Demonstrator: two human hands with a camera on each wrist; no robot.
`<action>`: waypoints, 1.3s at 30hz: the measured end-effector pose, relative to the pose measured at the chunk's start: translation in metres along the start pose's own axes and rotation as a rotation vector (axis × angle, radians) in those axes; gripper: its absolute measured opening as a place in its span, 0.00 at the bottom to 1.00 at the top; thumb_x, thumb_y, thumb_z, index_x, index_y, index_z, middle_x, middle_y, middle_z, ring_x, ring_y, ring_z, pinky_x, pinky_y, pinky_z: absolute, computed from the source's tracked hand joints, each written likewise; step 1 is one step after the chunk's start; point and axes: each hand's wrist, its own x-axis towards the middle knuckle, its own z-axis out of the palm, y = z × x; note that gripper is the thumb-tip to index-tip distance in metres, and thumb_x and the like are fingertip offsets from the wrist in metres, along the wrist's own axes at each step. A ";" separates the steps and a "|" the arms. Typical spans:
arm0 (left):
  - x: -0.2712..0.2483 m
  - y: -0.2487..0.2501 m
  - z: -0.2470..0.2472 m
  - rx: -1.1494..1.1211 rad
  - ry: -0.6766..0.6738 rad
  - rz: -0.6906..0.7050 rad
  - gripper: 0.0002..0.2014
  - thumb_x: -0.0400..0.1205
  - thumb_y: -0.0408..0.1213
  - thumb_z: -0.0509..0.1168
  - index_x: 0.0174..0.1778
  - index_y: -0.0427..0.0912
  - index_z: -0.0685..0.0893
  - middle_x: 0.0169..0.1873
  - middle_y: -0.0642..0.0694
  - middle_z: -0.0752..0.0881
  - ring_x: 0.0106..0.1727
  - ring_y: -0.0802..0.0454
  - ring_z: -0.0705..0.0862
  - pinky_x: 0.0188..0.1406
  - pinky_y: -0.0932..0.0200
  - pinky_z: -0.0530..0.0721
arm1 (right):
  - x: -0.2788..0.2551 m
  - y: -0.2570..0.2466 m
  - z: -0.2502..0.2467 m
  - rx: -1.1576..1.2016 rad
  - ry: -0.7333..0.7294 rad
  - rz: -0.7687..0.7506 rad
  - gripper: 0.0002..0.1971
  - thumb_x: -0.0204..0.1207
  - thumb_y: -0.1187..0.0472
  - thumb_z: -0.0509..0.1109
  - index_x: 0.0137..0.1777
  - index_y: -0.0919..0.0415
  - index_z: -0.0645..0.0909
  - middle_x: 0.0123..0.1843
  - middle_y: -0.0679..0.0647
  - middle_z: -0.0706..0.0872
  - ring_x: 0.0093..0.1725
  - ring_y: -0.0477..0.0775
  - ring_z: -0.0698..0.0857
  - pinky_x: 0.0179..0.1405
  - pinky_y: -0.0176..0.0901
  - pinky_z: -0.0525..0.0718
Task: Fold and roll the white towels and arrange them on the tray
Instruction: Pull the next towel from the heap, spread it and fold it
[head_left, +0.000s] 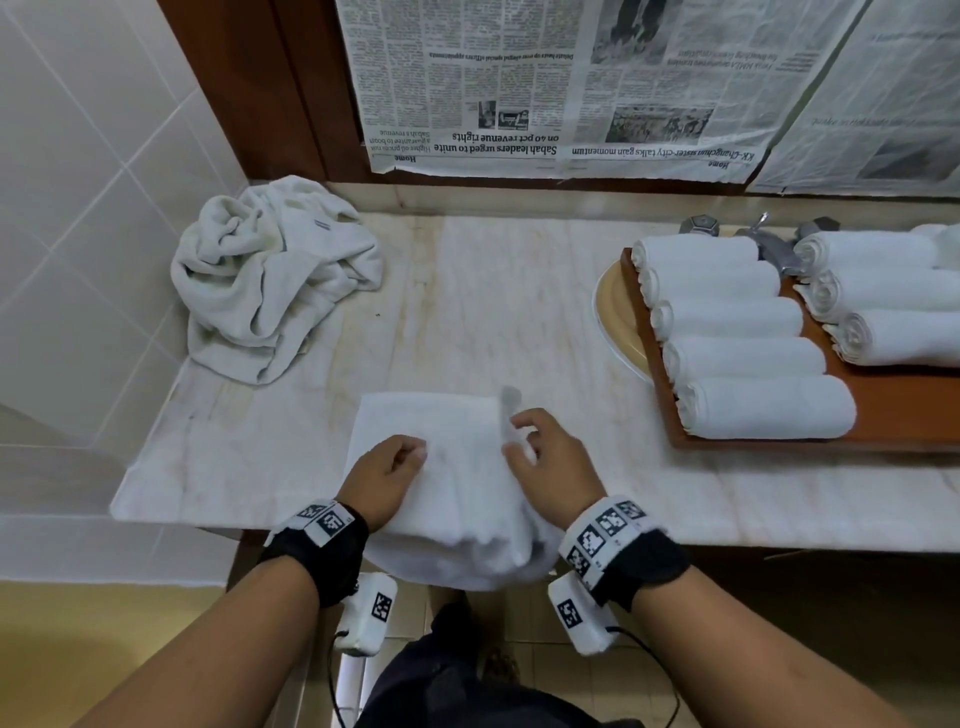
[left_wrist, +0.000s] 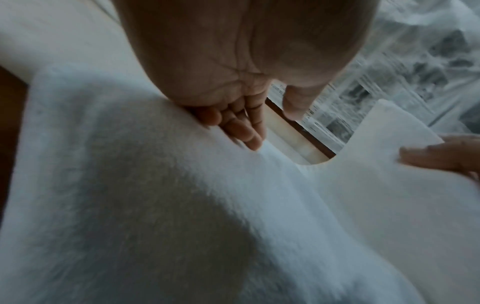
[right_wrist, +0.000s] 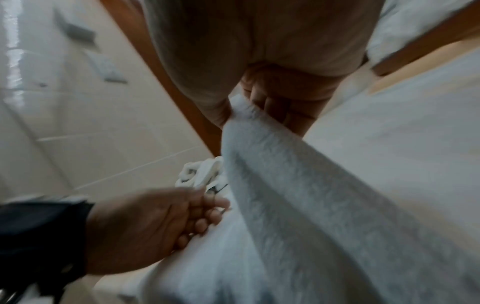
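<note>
Rolls (head_left: 748, 322) already fill much of the tray (head_left: 909, 410); one towel (head_left: 447, 467) lies on the counter's near edge, right hand (head_left: 550, 457) pinching its edge, left hand (head_left: 384, 478) pressing it with loosely curled fingers, a crumpled heap (head_left: 270, 280) waiting

White towel (head_left: 457, 467), white rolled towels (head_left: 748, 358) on a reddish-brown tray (head_left: 883, 415), cream veined table (head_left: 493, 291), black-and-white checkered wristbands (head_left: 602, 530), perhaps off-white crumpled towels (head_left: 270, 280).
</note>
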 end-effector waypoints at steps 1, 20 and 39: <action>0.000 0.000 -0.004 -0.103 -0.025 -0.022 0.09 0.85 0.48 0.63 0.52 0.47 0.84 0.48 0.51 0.87 0.48 0.55 0.83 0.56 0.57 0.78 | 0.001 -0.009 0.009 -0.030 -0.052 -0.058 0.10 0.83 0.56 0.67 0.61 0.47 0.75 0.36 0.44 0.83 0.36 0.45 0.82 0.37 0.40 0.79; 0.006 -0.006 -0.002 0.035 0.029 0.024 0.10 0.83 0.42 0.66 0.36 0.48 0.79 0.29 0.57 0.78 0.31 0.62 0.74 0.35 0.66 0.72 | 0.097 -0.019 0.045 -0.642 -0.463 -0.085 0.18 0.76 0.48 0.76 0.62 0.50 0.77 0.65 0.50 0.67 0.48 0.52 0.81 0.48 0.43 0.79; 0.119 0.019 -0.027 -0.028 -0.068 0.160 0.07 0.82 0.39 0.70 0.54 0.44 0.82 0.47 0.48 0.84 0.42 0.59 0.78 0.48 0.67 0.79 | 0.232 -0.030 0.017 -0.729 -0.319 0.045 0.06 0.80 0.57 0.65 0.42 0.55 0.76 0.37 0.51 0.80 0.41 0.56 0.79 0.31 0.42 0.70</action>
